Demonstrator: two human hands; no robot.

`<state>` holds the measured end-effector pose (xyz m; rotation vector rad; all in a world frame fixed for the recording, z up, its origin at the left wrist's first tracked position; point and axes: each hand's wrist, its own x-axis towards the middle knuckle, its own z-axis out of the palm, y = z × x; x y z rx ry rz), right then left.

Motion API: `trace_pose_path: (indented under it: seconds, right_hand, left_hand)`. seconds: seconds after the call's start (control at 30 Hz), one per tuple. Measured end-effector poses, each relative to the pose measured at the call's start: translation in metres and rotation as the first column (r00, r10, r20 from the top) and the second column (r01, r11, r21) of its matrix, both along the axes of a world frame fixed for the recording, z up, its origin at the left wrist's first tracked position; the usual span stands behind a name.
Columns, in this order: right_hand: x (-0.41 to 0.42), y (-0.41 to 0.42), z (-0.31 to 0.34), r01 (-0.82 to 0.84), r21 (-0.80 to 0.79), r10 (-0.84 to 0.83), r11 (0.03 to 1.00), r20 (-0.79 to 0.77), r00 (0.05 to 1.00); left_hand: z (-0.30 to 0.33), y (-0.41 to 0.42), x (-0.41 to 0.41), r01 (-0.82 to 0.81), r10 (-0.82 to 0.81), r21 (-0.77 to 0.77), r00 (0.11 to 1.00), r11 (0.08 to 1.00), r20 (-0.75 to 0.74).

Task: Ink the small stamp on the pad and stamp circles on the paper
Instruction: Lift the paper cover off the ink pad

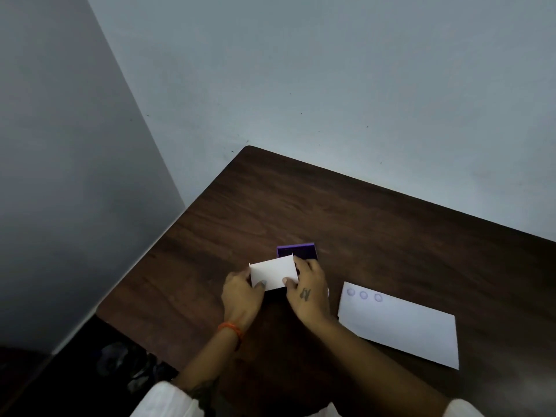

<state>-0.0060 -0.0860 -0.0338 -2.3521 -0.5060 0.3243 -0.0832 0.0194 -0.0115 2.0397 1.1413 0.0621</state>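
A white lid (pixel 273 272) is gripped at its two short ends: the fingers of the left hand (pixel 240 293) are curled around its left end, with the thumb laid on its top face, and the fingers of the right hand (pixel 310 288) are pinched on its right end. The lid is held tilted over the near part of the purple ink pad (pixel 298 251), whose far edge and inked surface are exposed behind it. It cannot be told whether the lid is being removed or fitted. The small stamp is not identifiable; it may be hidden under the right hand. The paper (pixel 400 326) is laid flat to the right of the hands, just beside the right wrist, and three faint circles (pixel 363 295) are printed in a row along its upper left edge. The stamping is therefore judged partly done, with most of the sheet unmarked. An orange band (pixel 230 328) is worn on the left wrist. The dark wooden table (pixel 331 212) is otherwise bare, and no obstruction is seen between pad and paper.
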Motion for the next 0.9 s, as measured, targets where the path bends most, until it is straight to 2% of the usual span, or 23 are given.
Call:
trace_pose_path:
  seconds: [0.27,0.67,0.77,0.9]
  right_hand:
    - [-0.024,-0.012,-0.014,-0.063,-0.049,0.056,0.997,-0.142,0.988]
    - [-0.014,-0.018,-0.008,-0.127,-0.074,0.108,0.989,-0.223,0.969]
    - [-0.006,-0.021,0.003,-0.054,0.027,0.058,0.998,-0.186,0.981]
    - [0.004,-0.032,0.021,0.06,0.194,-0.042,0.979,-0.095,0.995]
  left_hand:
    - [-0.012,-0.011,-0.022,0.059,-0.058,0.024,0.996,0.998,-0.066]
    - [-0.016,-0.014,-0.016,0.071,-0.064,0.056,0.99,0.996,-0.124]
    - [-0.009,-0.021,-0.006,0.101,-0.095,0.118,0.994,0.988,-0.052]
    - [-0.002,-0.04,0.01,0.272,-0.295,0.134,0.933,0.953,0.205]
